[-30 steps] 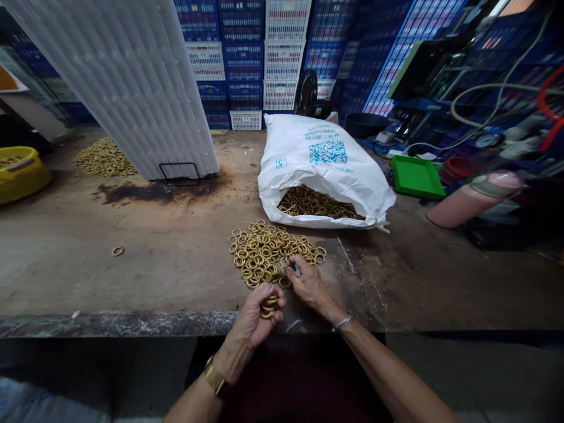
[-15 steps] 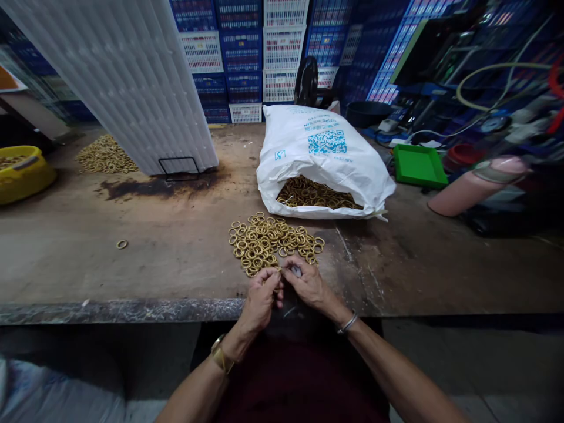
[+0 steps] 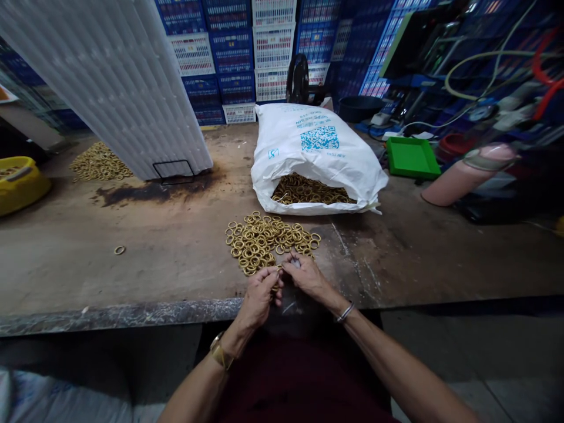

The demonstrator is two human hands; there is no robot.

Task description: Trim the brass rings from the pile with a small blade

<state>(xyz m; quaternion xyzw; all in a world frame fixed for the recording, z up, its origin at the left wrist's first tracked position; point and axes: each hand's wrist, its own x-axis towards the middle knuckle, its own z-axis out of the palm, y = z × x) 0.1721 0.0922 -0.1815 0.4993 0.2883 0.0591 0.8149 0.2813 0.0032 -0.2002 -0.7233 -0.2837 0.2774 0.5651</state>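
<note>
My left hand (image 3: pixel 259 292) is closed around several brass-coloured rings. One ring (image 3: pixel 279 268) sits pinched at its thumb and fingertip, and others show under its curled fingers. My right hand (image 3: pixel 311 278) is closed too, its fingertips meeting the left hand's at that ring. A small grey piece (image 3: pixel 296 262) shows between its fingers; its kind I cannot make out. Just beyond both hands a loose pile of rings (image 3: pixel 259 239) lies on the wooden table (image 3: pixel 176 264). Behind the pile, a white woven sack (image 3: pixel 282 135) lies with its mouth toward me, full of rings.
A single ring (image 3: pixel 119 250) lies to the left. Farther back are another ring pile (image 3: pixel 99 161), tall white corrugated sheets (image 3: pixel 145 88) in a wire stand and a yellow tub (image 3: pixel 22 188). At right stand a green tray (image 3: pixel 412 157) and a tilted pink bottle (image 3: pixel 462 175).
The view has shifted slightly, so the sack and table appear a little farther left. Both hands stay together at the ring, with only small finger movement.
</note>
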